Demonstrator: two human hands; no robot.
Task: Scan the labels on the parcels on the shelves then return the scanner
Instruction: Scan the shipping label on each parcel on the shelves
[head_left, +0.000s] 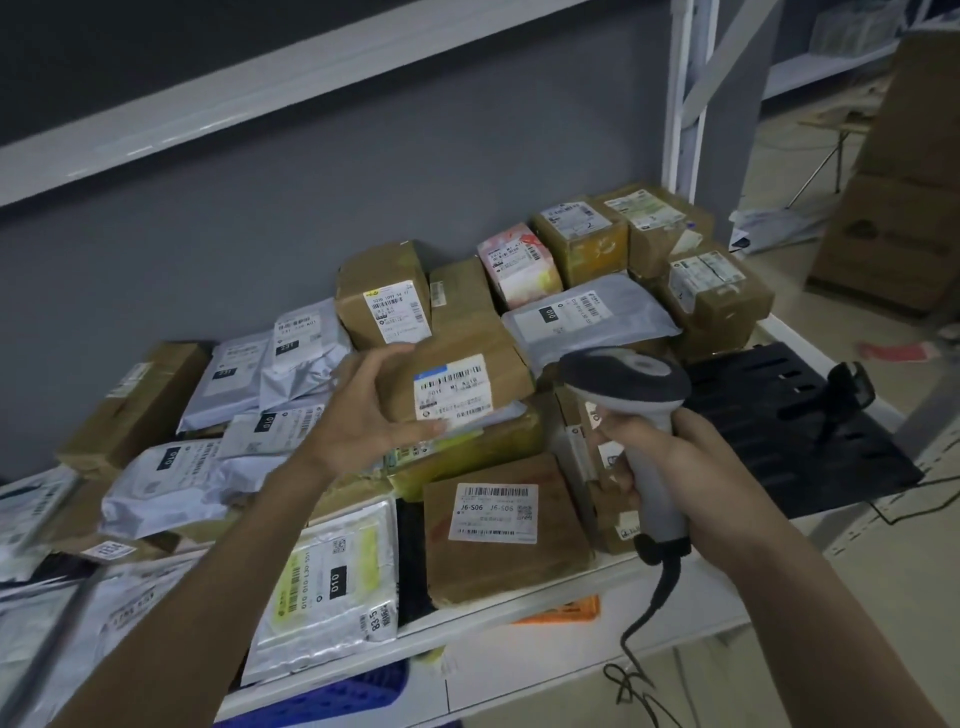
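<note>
At the shelf (545, 613), her left hand (363, 415) grips a box (457, 384), right hand (670, 467) clasps the scanner (631, 395); scanning underway, and next the head must face that label (453, 385).

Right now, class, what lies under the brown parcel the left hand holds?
Under the brown parcel held by the left hand: a grey mailer's edge and a yellow-taped box. Anything deeper is covered.
</note>
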